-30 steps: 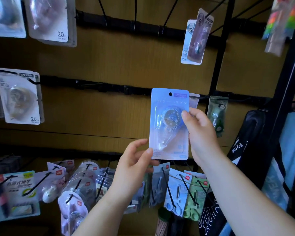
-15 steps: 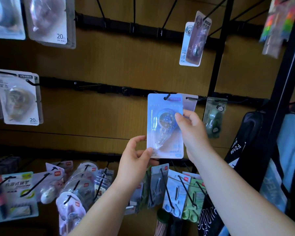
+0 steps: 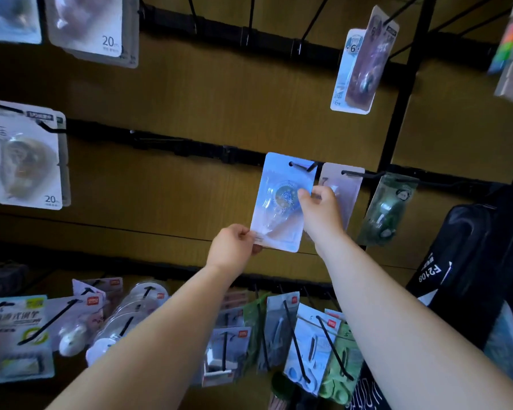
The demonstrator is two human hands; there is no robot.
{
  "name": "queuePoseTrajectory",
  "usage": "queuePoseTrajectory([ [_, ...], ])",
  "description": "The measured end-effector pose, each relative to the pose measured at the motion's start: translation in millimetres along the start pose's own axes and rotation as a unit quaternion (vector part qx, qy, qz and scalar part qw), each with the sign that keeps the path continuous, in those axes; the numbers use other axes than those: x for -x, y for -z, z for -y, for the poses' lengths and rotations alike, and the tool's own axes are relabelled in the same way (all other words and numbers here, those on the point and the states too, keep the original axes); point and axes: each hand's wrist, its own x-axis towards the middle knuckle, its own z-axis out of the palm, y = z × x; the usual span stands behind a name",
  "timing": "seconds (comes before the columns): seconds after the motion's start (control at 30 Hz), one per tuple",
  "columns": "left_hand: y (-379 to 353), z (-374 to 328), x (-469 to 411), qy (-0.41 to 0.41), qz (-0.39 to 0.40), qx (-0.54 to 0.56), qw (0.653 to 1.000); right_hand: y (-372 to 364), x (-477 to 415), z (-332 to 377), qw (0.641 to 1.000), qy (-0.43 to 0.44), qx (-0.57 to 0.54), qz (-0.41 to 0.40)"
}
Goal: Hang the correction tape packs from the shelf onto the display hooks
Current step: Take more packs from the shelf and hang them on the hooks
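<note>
**Blue pack threaded on the middle-row hook, both hands steadying it**

You hold the blue correction tape pack by two opposite points, and that looks deliberate. Your left hand pinches the pack's near lower-left corner between thumb and fingers, while your right hand pinches its right edge beside the clear blister. Gripped that way, the card stays flat and its punched hole stays lined up. The black display hook already passes through that hole, its upturned tip showing in front of the card, so the pack appears to be on the hook but not yet released or slid back.

Just to the right, a pale grey pack hangs on its own hook, partly behind your right hand, and a green pack hangs farther right again. Keeping the blue card upright probably stops it from nudging them.

Behind everything is a brown wood-grain back panel crossed by black rails. Other blister packs hang at far left, and a crowded lower row of carded goods juts out below your forearms. A dark bag sits at the right.
</note>
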Motion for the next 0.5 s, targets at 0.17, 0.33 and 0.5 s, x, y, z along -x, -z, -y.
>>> queuePoseTrajectory([
  [0.17, 22, 21, 30, -0.009, -0.013, 0.024, 1.000, 6, 26, -23, 1.000, 0.015, 0.024, 0.003],
  [0.33, 44, 67, 140, -0.031, 0.052, 0.098, 0.993, 31, 90, -56, 0.998, 0.012, -0.007, 0.061],
  [0.5, 40, 157, 214, 0.114, 0.158, 0.070, 0.978, 23, 169, -134, 0.977, -0.072, -0.016, 0.201],
])
